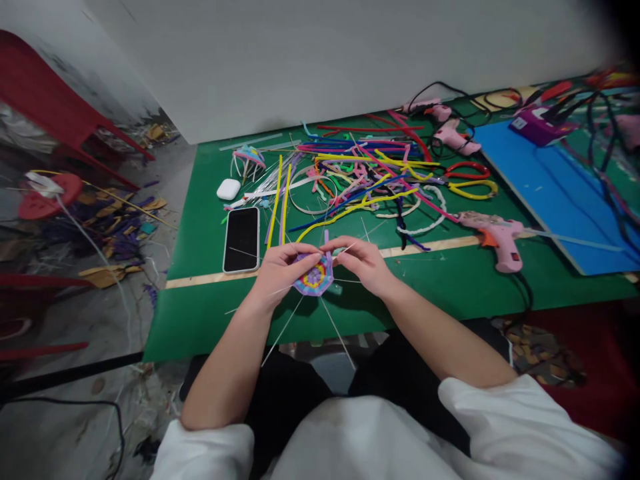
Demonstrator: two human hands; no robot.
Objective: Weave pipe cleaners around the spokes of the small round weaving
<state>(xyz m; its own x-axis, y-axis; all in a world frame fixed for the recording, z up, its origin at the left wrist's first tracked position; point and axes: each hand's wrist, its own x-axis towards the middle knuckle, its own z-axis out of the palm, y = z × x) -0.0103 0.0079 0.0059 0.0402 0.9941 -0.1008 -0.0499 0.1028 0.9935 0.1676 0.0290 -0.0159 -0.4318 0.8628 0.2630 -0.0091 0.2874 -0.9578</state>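
Over the front of the green table, a small round woven piece (315,276) shows rings of purple, yellow, red and blue, with thin pale spokes sticking out all round. My left hand (283,268) is closed on its left edge, thumb across the top. At its upper right, my right hand (364,265) pinches near the rim, where a short lilac pipe cleaner end (327,240) stands up. Whether the right fingers grip a spoke or the pipe cleaner is hard to tell. A phone (241,240) lies left of my left hand.
Behind my hands lies a heap of coloured pipe cleaners (350,170). Scissors with red and yellow handles (473,189) and a pink glue gun (500,240) lie to the right, beside a blue board (545,200). A white earbud case (229,189) and a small umbrella-like piece (249,159) sit left.
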